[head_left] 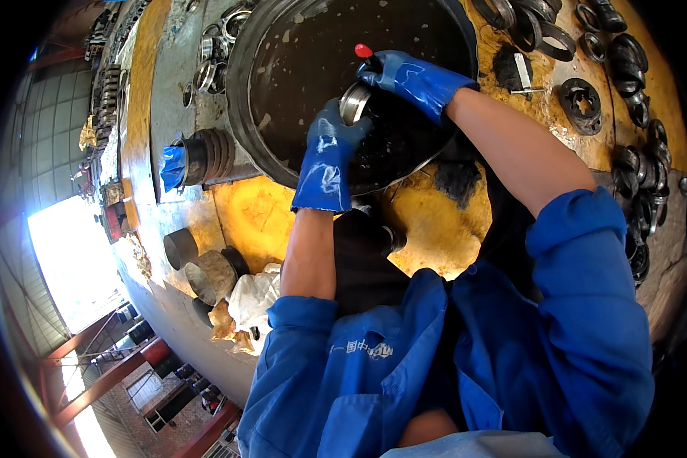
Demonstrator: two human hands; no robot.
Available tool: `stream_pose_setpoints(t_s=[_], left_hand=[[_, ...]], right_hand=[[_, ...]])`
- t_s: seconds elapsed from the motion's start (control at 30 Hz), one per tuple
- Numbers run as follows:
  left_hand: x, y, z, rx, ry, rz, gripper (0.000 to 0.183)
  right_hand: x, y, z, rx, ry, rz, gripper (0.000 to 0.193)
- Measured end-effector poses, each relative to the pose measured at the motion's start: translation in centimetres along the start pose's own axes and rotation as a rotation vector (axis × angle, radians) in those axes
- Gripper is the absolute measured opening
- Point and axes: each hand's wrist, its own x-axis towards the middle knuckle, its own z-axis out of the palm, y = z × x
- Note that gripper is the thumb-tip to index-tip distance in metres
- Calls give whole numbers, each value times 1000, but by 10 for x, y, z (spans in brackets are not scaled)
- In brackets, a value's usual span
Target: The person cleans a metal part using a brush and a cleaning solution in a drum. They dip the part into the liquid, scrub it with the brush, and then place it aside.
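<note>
A shiny metal ring [353,102] is tilted over a wide round tub [240,99] of dark liquid. My left hand [330,145], in a blue rubber glove, is closed around the ring's near left side. My right hand [412,80], gloved alike, is closed on a dark-handled tool with a red end [364,51], just above and right of the ring. The tool's working end is hidden by the glove and ring, so its kind does not show. Below the ring, a black, wet-looking patch [385,149] lies in the near part of the tub.
Several metal rings [206,72] lie left of the tub, near a ribbed cylinder [217,155]. To the right are dark rings [553,38], a caliper-like tool [524,74] and a toothed disc [580,105]. Short pipe pieces [210,275] and a white bag [253,298] sit at lower left.
</note>
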Motion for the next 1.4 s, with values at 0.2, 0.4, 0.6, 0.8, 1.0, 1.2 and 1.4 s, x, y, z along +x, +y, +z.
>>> stream_pose_setpoints(t_s=[0.2, 0.4, 0.6, 0.8, 1.0, 1.2, 1.4], left_hand=[[-4, -15, 7, -136, -27, 6, 66], [-8, -45, 7, -182, -38, -129, 63], [-4, -93, 28, -253, -48, -72, 49], [-7, -64, 4, -374, -119, -175, 31], [-10, -62, -2, -480, -158, -144, 36], [-5, -77, 8, -372, -73, -188, 40], [-2, -61, 10, -409, -82, -98, 44]], right_hand=[[-3, -24, -1, -30, 67, -23, 47], [-49, -110, -1, -97, -23, -113, 26], [-59, -115, 13, -131, -170, -678, 36], [-27, -93, 7, -99, -98, -350, 32], [4, -44, 4, -350, -47, -44, 42], [14, -43, 11, -134, -39, 13, 47], [22, -24, 6, 254, -68, -148, 36]])
